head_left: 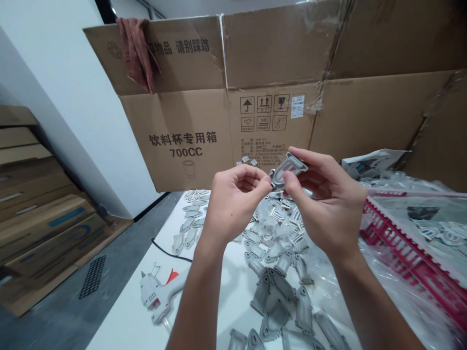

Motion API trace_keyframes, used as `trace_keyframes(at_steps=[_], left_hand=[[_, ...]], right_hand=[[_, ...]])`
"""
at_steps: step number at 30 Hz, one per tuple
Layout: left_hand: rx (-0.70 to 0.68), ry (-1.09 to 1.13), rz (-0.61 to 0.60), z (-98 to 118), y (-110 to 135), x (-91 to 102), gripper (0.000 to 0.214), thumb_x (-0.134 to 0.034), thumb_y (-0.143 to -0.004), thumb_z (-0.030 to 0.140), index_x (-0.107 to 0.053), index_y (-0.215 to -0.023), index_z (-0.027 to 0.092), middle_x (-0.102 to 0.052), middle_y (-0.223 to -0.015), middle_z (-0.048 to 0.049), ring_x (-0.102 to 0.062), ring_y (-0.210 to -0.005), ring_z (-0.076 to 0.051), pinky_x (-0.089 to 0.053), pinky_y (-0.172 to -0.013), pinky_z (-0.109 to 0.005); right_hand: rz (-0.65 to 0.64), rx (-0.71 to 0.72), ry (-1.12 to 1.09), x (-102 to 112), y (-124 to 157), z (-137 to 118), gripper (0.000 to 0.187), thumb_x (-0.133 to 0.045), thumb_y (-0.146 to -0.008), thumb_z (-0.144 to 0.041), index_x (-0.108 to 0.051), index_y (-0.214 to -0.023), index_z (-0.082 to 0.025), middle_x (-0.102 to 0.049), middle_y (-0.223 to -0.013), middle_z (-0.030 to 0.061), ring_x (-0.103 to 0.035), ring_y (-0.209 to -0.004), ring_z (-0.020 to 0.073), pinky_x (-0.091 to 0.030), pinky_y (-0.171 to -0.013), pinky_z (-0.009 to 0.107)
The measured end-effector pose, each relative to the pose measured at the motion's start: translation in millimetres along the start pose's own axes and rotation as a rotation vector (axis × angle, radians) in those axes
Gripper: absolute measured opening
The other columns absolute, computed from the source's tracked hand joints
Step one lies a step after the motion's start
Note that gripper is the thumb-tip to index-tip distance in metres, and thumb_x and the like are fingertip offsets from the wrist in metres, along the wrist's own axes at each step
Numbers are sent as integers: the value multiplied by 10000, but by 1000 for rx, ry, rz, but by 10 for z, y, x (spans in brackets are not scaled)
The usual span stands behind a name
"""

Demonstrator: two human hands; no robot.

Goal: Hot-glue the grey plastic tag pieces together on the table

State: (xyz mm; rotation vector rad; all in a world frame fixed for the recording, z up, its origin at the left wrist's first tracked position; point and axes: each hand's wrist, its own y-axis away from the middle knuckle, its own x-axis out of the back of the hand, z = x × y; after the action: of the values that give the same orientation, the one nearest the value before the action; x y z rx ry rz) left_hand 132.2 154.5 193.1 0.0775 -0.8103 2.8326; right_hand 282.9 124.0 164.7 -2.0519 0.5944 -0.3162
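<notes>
Hands (pixel 280 204) raised, right pinching grey plastic piece (pixel 288 168), left fingertips touching it

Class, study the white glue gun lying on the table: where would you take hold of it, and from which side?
Probably the handle, taken from above. The glue gun lies flat on its side on the table. Its handle sticks out sideways, clear of the nozzle end with the wire stand.
</notes>
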Motion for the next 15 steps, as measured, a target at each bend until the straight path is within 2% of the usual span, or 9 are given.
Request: trace_keyframes(at_steps=[10,15], left_hand=[[20,-9,-33,38,37,40,103,-769,-834,211,-734,-743,176,-705,-722,5,-608,-647,-106,-514,-640,-228],[16,-19,-6,47,44,53,125,-753,-866,235,-727,-755,184,-702,-728,5,-604,-648,-108,-521,-644,-233]], right_hand=[[32,-9,-2,16,-32,46,366,-720,-923,-175,-754,-1271,-281,-751,-1028,15,-709,-767,145,-638,-699,297],[32,-22,0,28,-44,75,371,-723,-918,-174,-753,-1273,-278,-741,-945,6,-705,-743,144,-636,-698,290]])
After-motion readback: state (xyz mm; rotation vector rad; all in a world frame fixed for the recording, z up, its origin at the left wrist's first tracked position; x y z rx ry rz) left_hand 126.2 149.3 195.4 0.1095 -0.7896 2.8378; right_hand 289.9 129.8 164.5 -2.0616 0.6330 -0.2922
